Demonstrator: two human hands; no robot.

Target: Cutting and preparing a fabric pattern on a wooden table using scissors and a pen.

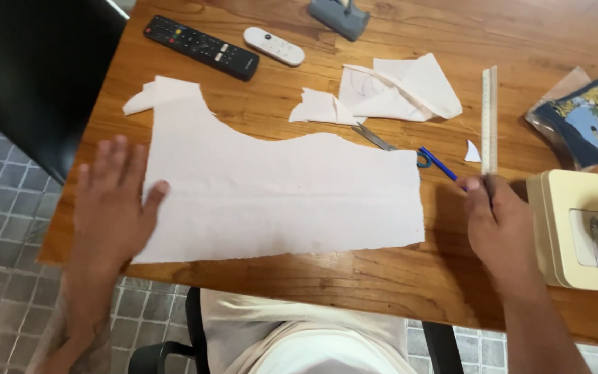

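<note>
Smoothing cloth panel (278, 197): left hand (112, 201) splayed flat on its left edge, right hand (496, 221) pinching ruler (489, 121) beyond its right edge; ruler apparently needs laying across next.

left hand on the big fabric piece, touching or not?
Touching. The head view shows the left hand lying flat with its thumb and palm edge over the left end of the large white fabric piece on the wooden table.

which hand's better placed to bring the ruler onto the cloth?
Right, probably. The right hand already pinches the lower end of the ruler, just past the right edge of the cloth. The left hand lies flat on the cloth's left end, far from the ruler.
</note>
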